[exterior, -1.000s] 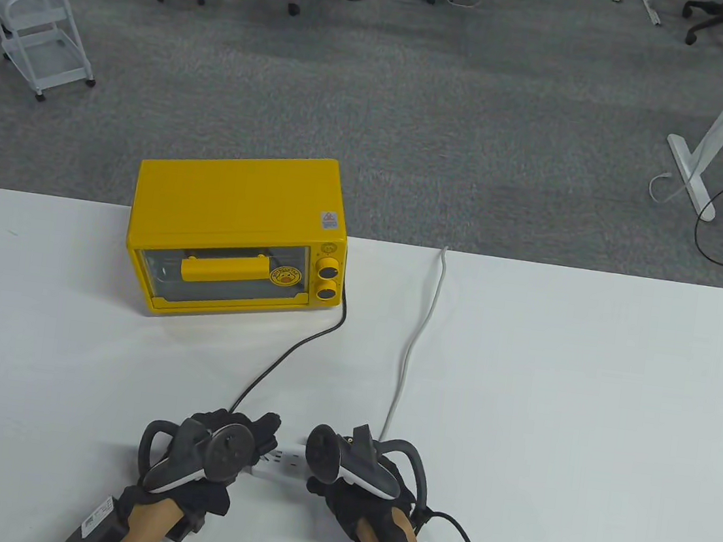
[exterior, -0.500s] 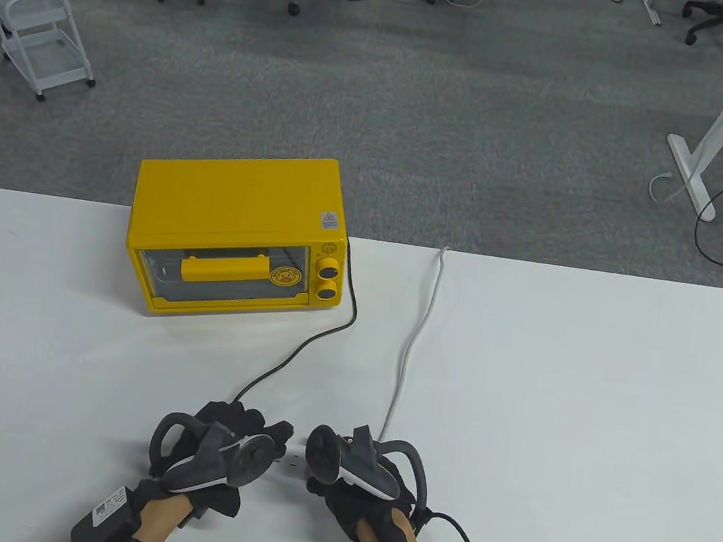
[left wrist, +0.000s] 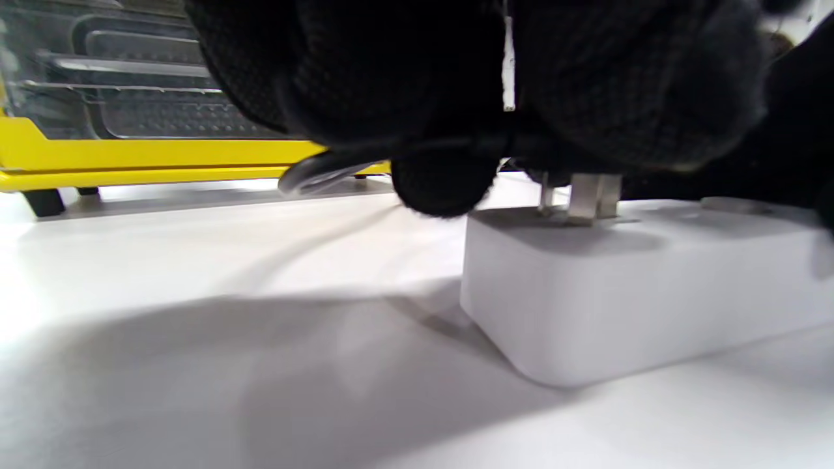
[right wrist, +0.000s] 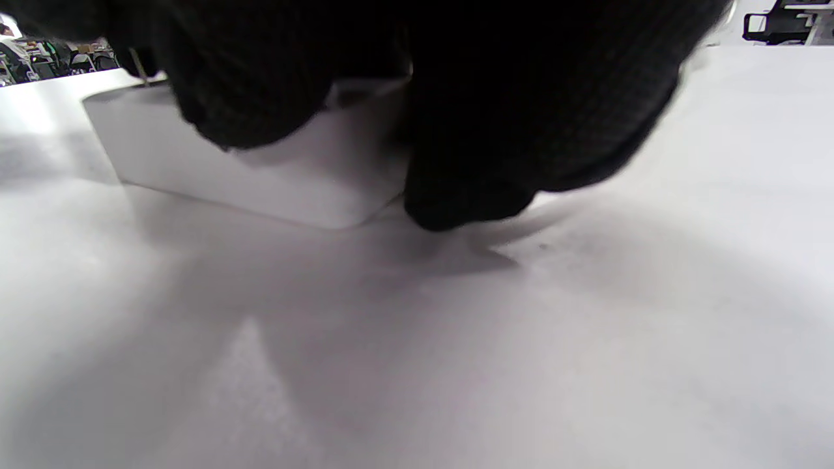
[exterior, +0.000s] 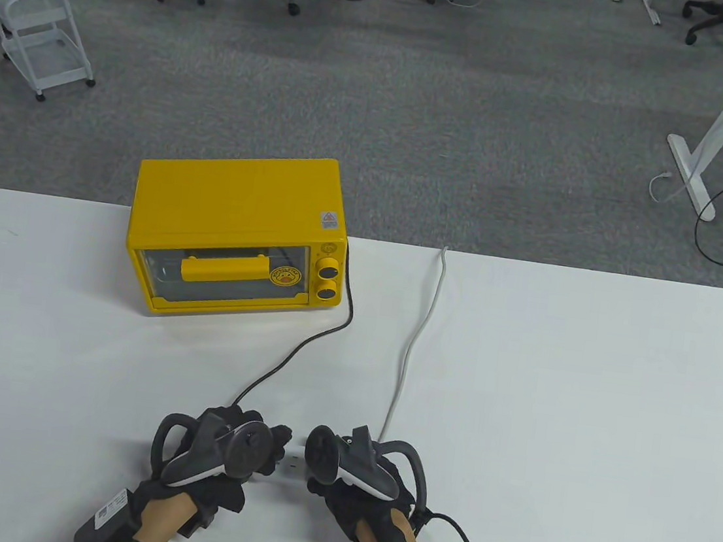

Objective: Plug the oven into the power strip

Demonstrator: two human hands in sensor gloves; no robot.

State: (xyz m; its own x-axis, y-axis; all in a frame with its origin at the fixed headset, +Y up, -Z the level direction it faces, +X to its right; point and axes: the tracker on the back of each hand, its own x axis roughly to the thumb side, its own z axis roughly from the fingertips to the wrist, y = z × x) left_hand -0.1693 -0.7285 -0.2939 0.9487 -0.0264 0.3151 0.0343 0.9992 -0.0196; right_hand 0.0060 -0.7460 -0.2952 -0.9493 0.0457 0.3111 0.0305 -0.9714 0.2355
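A yellow oven (exterior: 234, 235) stands at the table's back left; its black cord (exterior: 299, 349) runs forward to my left hand (exterior: 227, 449). My left hand grips the oven's plug, whose metal prongs (left wrist: 583, 197) stand on the top of the white power strip (left wrist: 625, 293) at its end. The plug body is hidden under my fingers. My right hand (exterior: 350, 474) holds the power strip (right wrist: 260, 169) down on the table. Only a small piece of the strip (exterior: 292, 461) shows between my hands in the table view.
The strip's white cable (exterior: 416, 337) runs from my right hand to the table's far edge. The oven's front (left wrist: 130, 130) shows behind my left hand. Carts and chairs stand on the floor beyond the white table (exterior: 584, 390).
My left hand with the plug moved right toward the power strip and then settled lower over it. The oven cord shifted a little. My right hand has stayed in place.
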